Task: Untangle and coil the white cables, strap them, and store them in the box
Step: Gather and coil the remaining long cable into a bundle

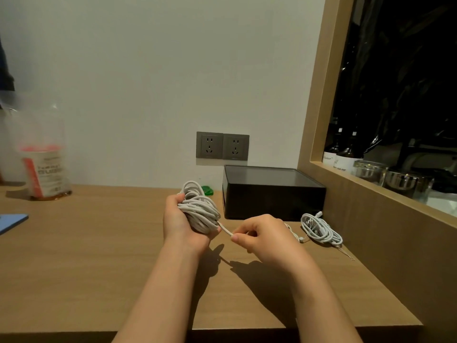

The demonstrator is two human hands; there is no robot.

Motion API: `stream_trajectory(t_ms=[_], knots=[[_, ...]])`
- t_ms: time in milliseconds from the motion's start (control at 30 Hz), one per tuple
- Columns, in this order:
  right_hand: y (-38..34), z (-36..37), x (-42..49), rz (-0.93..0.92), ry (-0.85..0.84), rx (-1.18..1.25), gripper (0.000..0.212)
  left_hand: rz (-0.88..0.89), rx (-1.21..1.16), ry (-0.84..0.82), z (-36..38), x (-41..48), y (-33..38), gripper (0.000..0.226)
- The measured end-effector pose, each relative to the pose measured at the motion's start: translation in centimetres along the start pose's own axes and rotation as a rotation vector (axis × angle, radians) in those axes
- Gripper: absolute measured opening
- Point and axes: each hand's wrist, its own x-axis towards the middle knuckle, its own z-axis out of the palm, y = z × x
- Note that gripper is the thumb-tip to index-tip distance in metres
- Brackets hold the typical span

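My left hand point(181, 225) grips a thick coil of white cable point(200, 209) held above the wooden desk point(99, 256). A short free end of that cable runs to the right, where my right hand point(262, 240) pinches it between thumb and forefinger. A second bundle of white cables point(321, 230) lies loose on the desk to the right, with thin earphone wires trailing from it. The dark box point(272, 191) stands closed behind it, against the wall. A green strap-like item point(207, 189) peeks out behind the held coil.
Two grey wall sockets point(222, 146) sit above the box. A clear plastic bag with a red label point(44, 167) stands far left, and a blue object point(12, 222) lies at the left edge. Bottles and glass jars point(371, 169) line the window ledge at right.
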Motion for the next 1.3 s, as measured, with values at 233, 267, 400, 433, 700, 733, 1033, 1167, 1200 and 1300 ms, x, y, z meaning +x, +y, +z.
stream_trajectory(t_ms=[233,267,400,433,700,733,1033,1167,1200,1300], knots=[[-0.9,-0.2,-0.4,-0.026,-0.156,0.031,0.026,0.334,0.183,0.121,-0.1,0.9,0.8,0.018],[-1.0,-0.3,-0.5,-0.034,-0.179,0.031,0.026,0.466,0.261,0.182,-0.1,0.7,0.9,0.018],[-1.6,-0.8,-0.9,-0.058,-0.262,-0.019,0.025,0.848,0.766,0.237,-0.8,0.0,1.0,0.023],[-1.7,-0.9,-1.0,-0.066,-0.273,-0.029,0.024,0.907,0.947,0.235,-1.0,0.1,0.9,0.024],[-1.9,-1.8,-1.5,-0.095,-0.233,-0.056,0.015,0.692,1.949,0.070,-3.4,1.6,-0.2,0.044],[-1.7,-2.1,-1.5,-0.090,-0.194,-0.053,0.013,0.643,1.973,0.025,-3.5,1.5,-0.2,0.042],[0.0,-1.6,-0.8,-0.096,0.150,0.185,0.005,0.539,1.966,-0.356,-3.6,0.1,-0.2,0.049],[0.5,-1.0,-0.3,-0.069,0.233,0.297,0.006,0.385,1.861,-0.476,-3.8,0.1,-0.3,0.059],[0.7,-0.9,-0.3,-0.060,0.255,0.339,0.007,0.348,1.793,-0.502,-3.9,0.2,-0.3,0.054],[1.3,-0.3,0.2,-0.033,0.291,0.441,0.008,0.274,1.525,-0.569,-3.9,0.1,-0.4,0.039]])
